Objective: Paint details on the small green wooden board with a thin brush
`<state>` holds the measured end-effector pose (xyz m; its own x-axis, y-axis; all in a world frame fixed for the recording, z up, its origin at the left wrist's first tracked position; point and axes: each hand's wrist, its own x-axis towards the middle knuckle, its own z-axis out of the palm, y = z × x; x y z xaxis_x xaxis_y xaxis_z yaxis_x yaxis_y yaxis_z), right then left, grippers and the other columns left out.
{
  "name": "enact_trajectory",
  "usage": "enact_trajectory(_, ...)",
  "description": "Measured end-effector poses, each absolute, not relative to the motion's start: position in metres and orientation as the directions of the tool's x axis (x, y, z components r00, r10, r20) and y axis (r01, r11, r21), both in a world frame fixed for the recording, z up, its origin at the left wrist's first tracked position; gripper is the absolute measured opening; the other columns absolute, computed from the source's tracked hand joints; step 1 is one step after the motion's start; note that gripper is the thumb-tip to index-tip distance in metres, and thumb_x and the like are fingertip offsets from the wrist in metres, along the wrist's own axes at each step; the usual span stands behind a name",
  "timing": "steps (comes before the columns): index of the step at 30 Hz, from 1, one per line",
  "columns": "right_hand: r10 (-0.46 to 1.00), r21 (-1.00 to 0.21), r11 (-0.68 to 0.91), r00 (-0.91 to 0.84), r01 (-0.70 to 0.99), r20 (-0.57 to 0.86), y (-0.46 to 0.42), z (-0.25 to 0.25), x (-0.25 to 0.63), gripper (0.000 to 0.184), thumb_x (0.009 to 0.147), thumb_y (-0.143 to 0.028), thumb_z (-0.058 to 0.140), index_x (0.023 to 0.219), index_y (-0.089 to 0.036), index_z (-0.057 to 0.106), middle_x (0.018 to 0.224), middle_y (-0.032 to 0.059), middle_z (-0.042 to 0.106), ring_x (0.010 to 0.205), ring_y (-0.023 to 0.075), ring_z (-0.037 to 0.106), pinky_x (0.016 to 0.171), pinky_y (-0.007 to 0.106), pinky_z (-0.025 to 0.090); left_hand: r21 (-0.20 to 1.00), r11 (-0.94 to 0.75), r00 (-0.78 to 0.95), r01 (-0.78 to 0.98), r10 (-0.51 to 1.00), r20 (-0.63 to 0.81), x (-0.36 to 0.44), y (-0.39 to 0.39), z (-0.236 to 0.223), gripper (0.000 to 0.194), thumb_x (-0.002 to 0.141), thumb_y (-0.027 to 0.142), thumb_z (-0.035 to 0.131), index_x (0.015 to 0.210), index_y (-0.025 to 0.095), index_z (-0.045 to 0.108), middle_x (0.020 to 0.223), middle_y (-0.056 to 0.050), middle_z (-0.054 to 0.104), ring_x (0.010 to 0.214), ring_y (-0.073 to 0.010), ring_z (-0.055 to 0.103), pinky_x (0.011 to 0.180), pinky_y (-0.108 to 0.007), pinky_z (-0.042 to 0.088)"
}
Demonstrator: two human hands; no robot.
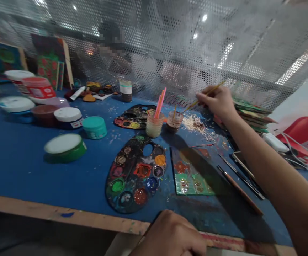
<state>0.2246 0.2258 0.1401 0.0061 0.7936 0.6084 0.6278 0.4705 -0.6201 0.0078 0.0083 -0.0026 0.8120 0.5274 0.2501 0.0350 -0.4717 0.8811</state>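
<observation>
My right hand (218, 101) reaches across the blue table and is closed on a thin paintbrush (200, 100), whose tip dips into a small cup of brown water (174, 122). Beside that cup stands a cup with pink brushes (154, 123). My left hand (171, 236) rests at the table's near edge with its fingers curled; what it holds, if anything, is hidden. Between the hands lie a dark paint palette (135, 174) with several colour wells and a small painted panel (191, 172) with green and red marks.
A second palette (132, 117) lies farther back. Paint jars (68, 118) and a green lid (64, 146) stand at the left. Loose brushes (239, 183) lie at the right, near a stack of painted boards (250, 112). A perforated metal screen (170, 46) closes the back; a person sits behind it.
</observation>
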Motion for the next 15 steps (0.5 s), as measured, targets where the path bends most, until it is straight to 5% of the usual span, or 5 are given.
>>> enact_trajectory(6,0.937,-0.361,0.336,-0.269,0.87,0.223,0.274,0.12,0.186,0.018,0.074,-0.018,0.064,0.055,-0.017,0.063,0.047,-0.001,0.059,0.046,0.0106,0.053,0.052,0.024,0.039,0.93,-0.324,0.771,-0.174,0.543,0.334,0.013,0.013,-0.014,0.043,0.08,0.029,0.051,0.048,0.018,0.025,0.044,0.004,0.027,0.037,-0.0055,0.025,0.042,-0.026,0.017)
enact_trajectory(15,0.944,-0.383,0.324,-0.272,0.865,0.186,0.282,0.114,0.189,0.017,0.075,-0.024,0.059,0.06,-0.017,0.063,0.05,-0.0011,0.06,0.046,0.0091,0.052,0.049,0.021,0.038,0.911,-0.408,0.829,-0.06,0.488,0.273,0.017,0.015,-0.029,0.029,0.075,0.022,0.061,0.055,0.017,0.042,0.049,0.006,0.028,0.043,-0.0049,0.029,0.045,-0.025,0.015)
